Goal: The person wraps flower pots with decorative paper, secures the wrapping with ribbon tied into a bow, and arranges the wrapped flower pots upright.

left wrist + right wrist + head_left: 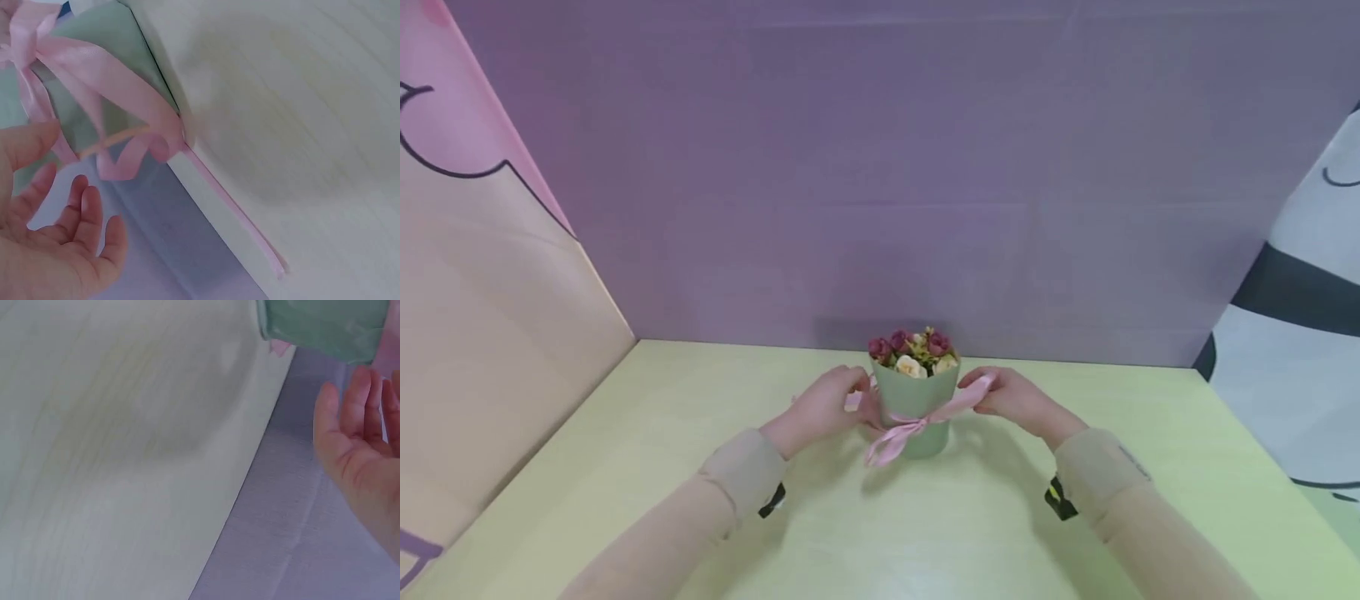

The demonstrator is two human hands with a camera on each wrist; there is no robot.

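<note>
A green paper-wrapped bouquet (917,392) stands upright on the table, with dark red and cream flowers at its top. A pink ribbon (917,423) is tied round it in a bow at the front. At the bouquet's left side, my left hand (827,404) has loosely bent fingers close to the ribbon (94,69). In the left wrist view a gap shows between thumb and forefinger. On the other side, my right hand (1011,400) holds a ribbon loop out from the knot. The right thumb is out of the right wrist view, where the other fingers are bent near the wrap (331,325).
The pale table (955,533) meets a purple backdrop (887,183) just behind the bouquet. Printed panels (497,317) flank the table at left and right. A ribbon tail (231,203) hangs loose in the left wrist view.
</note>
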